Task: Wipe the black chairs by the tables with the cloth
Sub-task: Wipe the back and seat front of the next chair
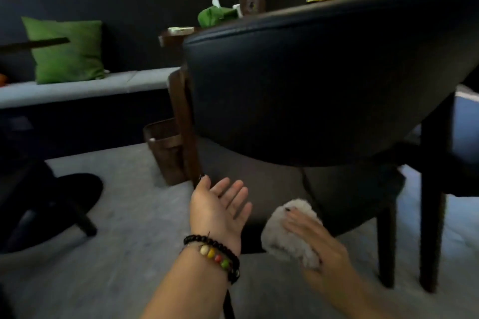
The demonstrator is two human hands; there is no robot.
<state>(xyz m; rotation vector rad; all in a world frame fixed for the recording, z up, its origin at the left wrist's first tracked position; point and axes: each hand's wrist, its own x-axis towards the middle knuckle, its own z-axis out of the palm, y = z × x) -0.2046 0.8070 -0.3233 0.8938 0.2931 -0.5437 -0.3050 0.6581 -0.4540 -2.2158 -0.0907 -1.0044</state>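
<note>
The left hand [220, 204] is stretched forward, palm up, fingers straight and slightly apart, holding nothing; the right hand [316, 243] presses the cloth [287, 235] with its fingers curled over it, low behind the chair [324, 80], below its backrest.

1. Only one view here: a wide-angle head cam, looking forward and down from a low position.
2. It sits really close behind the black chair [311, 80], whose curved back fills the upper right.
3. Both forearms reach in from the bottom edge.
4. Further off: the bench [77, 88] on the left, the table [171, 37] behind the chair.
</note>
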